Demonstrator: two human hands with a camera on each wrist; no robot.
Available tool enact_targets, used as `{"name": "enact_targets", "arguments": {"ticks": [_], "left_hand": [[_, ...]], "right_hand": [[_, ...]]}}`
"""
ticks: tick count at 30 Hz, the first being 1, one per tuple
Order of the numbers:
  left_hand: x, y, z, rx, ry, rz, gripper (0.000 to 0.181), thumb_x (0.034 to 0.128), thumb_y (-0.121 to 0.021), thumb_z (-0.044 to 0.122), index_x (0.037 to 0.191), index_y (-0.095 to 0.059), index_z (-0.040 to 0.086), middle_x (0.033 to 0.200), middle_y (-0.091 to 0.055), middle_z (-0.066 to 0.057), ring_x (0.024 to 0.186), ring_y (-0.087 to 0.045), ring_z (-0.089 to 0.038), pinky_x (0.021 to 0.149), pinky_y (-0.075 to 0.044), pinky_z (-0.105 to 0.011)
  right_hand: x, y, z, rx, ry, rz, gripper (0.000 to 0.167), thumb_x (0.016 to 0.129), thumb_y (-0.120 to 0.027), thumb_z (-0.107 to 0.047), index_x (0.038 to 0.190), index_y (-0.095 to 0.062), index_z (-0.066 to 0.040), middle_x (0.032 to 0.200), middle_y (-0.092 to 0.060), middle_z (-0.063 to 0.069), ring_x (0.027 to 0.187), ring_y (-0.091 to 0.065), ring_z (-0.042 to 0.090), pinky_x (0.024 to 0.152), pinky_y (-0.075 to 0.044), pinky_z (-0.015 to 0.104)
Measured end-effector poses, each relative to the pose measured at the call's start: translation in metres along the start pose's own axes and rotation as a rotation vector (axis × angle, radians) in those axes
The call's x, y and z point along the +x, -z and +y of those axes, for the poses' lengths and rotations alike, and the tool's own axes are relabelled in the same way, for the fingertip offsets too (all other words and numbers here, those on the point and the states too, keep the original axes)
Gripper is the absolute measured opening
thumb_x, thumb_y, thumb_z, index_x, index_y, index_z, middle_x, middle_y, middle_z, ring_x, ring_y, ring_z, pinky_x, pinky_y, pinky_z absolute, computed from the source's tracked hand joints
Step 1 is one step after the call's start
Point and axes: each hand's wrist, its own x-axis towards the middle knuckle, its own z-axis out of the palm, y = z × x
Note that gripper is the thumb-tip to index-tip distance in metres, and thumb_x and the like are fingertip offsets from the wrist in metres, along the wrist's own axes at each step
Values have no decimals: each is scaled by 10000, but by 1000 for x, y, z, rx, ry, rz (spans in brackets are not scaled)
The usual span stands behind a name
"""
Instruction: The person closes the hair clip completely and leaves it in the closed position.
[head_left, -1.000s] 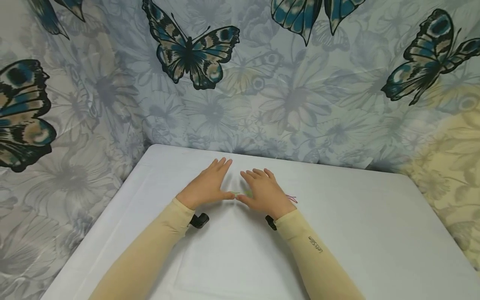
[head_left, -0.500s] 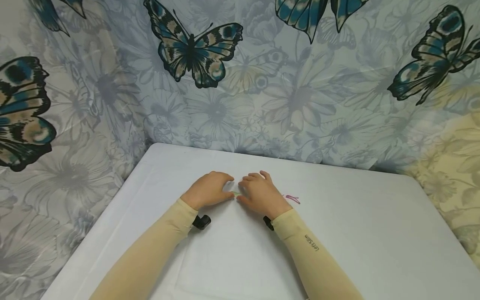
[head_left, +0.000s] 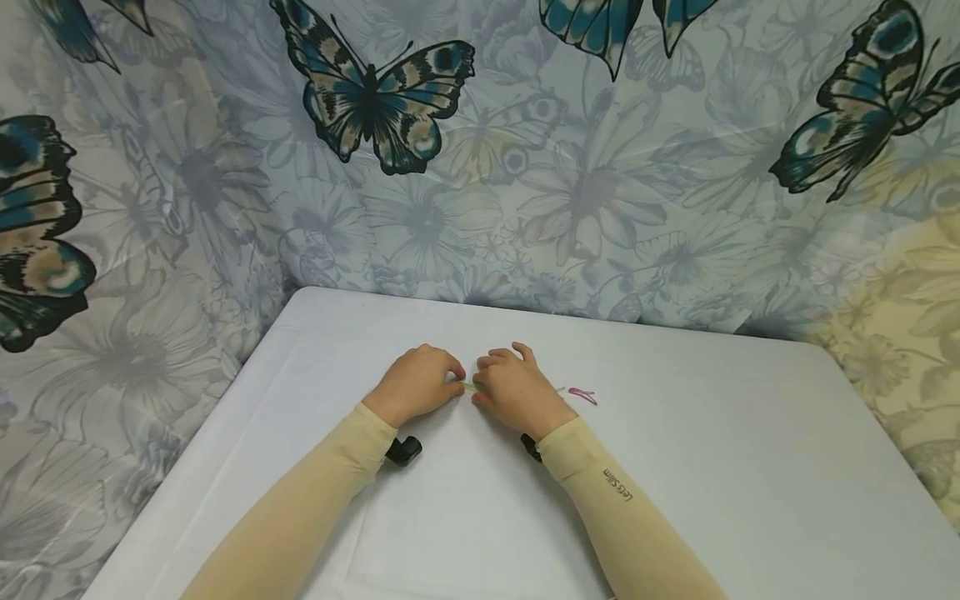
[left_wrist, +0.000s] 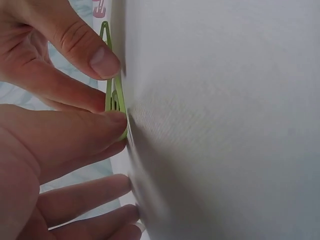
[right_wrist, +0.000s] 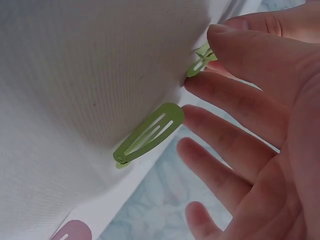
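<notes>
In the head view, a small green hair clip (head_left: 470, 386) lies between my two hands, low over the white table. My left hand (head_left: 418, 385) pinches its wider end between thumb and index finger, as the left wrist view shows on the clip (left_wrist: 116, 95). My right hand (head_left: 521, 390) holds the narrower part with thumb and forefinger, its other fingers spread out. A second green hair clip (right_wrist: 150, 132) lies on the table by the right middle fingertip; whether they touch I cannot tell.
To the right of my right hand lies a pink hair clip (head_left: 582, 395), its edge also in the right wrist view. A white cloth covers the table (head_left: 675, 467). Behind it hangs a butterfly-patterned backdrop (head_left: 585, 200).
My left hand's fingers have gone from spread straight to curled in, pinching the green clip. The right hand's fingers have drawn in a little, and more of the pink clip shows.
</notes>
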Motion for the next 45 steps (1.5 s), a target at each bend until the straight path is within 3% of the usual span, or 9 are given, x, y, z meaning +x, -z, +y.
{"name": "enact_targets", "arguments": {"ticks": [7, 14, 21, 27, 35, 45], "left_hand": [[0, -2, 1, 19, -8, 26, 187, 952, -834, 207, 1124, -856, 137, 1184, -826, -58, 1160, -768, -311, 1004, -611, -487], [0, -4, 2, 30, -36, 64, 111, 937, -848, 184, 1033, -868, 133, 1094, -840, -46, 1045, -794, -292, 906, -638, -465], [1, -3, 0, -3, -39, 79, 72, 927, -852, 192, 987, -882, 170, 1070, -844, -15, 1050, -797, -258, 933, -635, -441], [0, 5, 0, -71, -55, 60, 80, 938, -829, 193, 994, -884, 175, 1167, -834, -18, 1126, -779, -255, 998, -613, -436], [-5, 19, 4, -77, -76, 66, 83, 943, -813, 165, 991, -881, 157, 1181, -831, -46, 1132, -778, -261, 981, -618, -434], [-9, 35, 9, -69, -67, 45, 114, 968, -800, 162, 1056, -871, 145, 1054, -828, -8, 1018, -740, -217, 922, -606, -413]], "right_hand": [[1, 1, -1, -4, 2, 1, 150, 964, -839, -244, 1070, -859, -140, 1318, -762, 48, 1396, -611, 328, 1245, -336, 672], [0, 2, -1, 16, 15, 27, 40, 942, -853, -174, 965, -864, -143, 1216, -781, 24, 1341, -645, 322, 1237, -344, 675], [-1, 2, 0, 45, 11, 36, 103, 928, -869, -200, 1022, -861, -156, 1235, -787, 36, 1327, -655, 315, 1228, -348, 678], [-2, 10, 0, 104, -29, 29, 215, 963, -839, -241, 1164, -844, -163, 1338, -771, 60, 1364, -641, 293, 1249, -329, 656], [-4, 17, -2, 116, -38, 55, 224, 980, -823, -264, 1168, -842, -144, 1309, -786, 59, 1336, -668, 264, 1243, -363, 623], [-3, 20, -2, 74, 78, 193, 95, 970, -825, -194, 1039, -847, -132, 1055, -837, -5, 1059, -780, 247, 1048, -566, 525]]}}
